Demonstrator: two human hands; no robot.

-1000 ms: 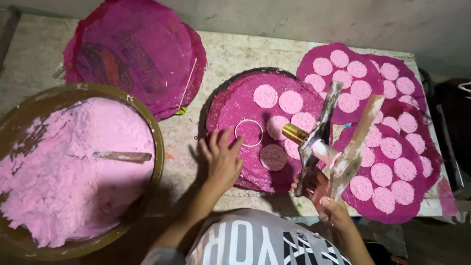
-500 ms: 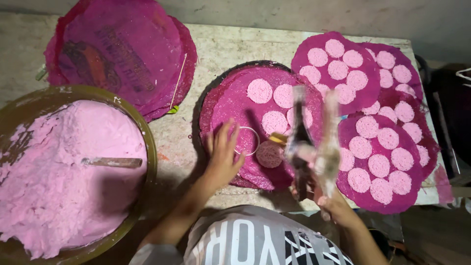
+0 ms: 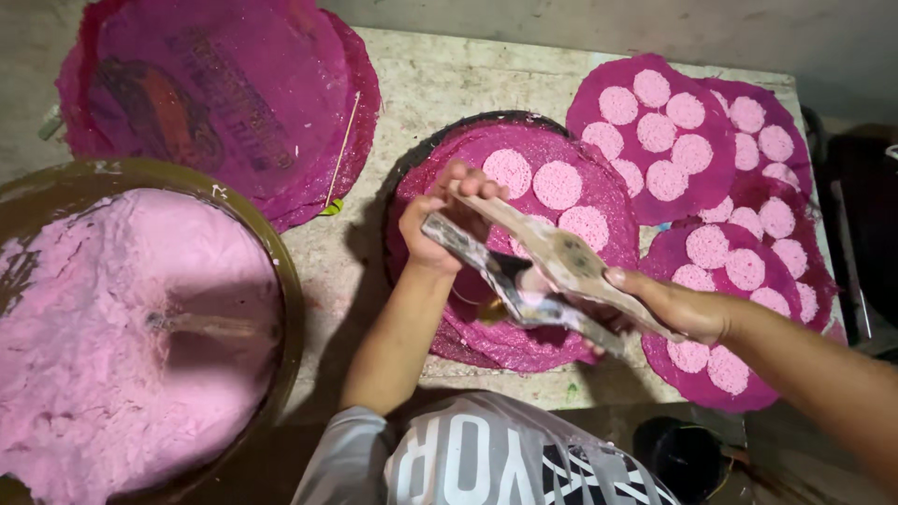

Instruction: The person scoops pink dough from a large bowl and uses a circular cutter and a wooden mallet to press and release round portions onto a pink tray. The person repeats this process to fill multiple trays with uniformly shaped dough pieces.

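Observation:
A hinged press tool [image 3: 561,262] of two long pale slats, smeared with pink, lies nearly level over a round dark tray [image 3: 421,154]. The tray is lined with magenta cloth and carries three pale pink discs [image 3: 557,184]. My left hand [image 3: 435,224] grips the tool's far end above the tray's left half. At the tray's right edge, my right hand [image 3: 678,309] is closed around the handle end. The tool hides part of the cloth and whatever lies under it.
A big brown bowl [image 3: 281,271] of pink dough [image 3: 112,318] with a stick [image 3: 201,325] in it sits at left. Bare magenta cloths [image 3: 215,103] are stacked at the back left. Disc-covered cloths [image 3: 692,131] overlap at right. A dark container [image 3: 687,454] stands below the table edge.
The tool has swung from upright in my right hand to nearly level over the tray. My left hand has left the cloth and taken hold of the tool's far end.

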